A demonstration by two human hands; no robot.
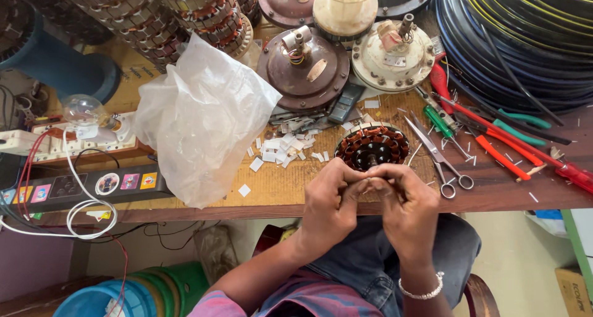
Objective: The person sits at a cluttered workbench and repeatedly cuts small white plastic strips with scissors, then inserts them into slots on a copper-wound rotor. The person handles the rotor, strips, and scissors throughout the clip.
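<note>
Head view: your left hand [330, 206] and right hand [404, 202] meet at the table's [278, 190] front edge, fingers pinched on something tiny I cannot make out. The copper motor coil [372, 147] sits just behind them, scissors [440, 159] beside it.

A beaded silver bracelet [422, 290] is worn on the right wrist. A sleeve [290, 300] striped in pink, purple and blue is seen on the left arm, and blue-grey denim trousers [370, 261] are worn.
</note>
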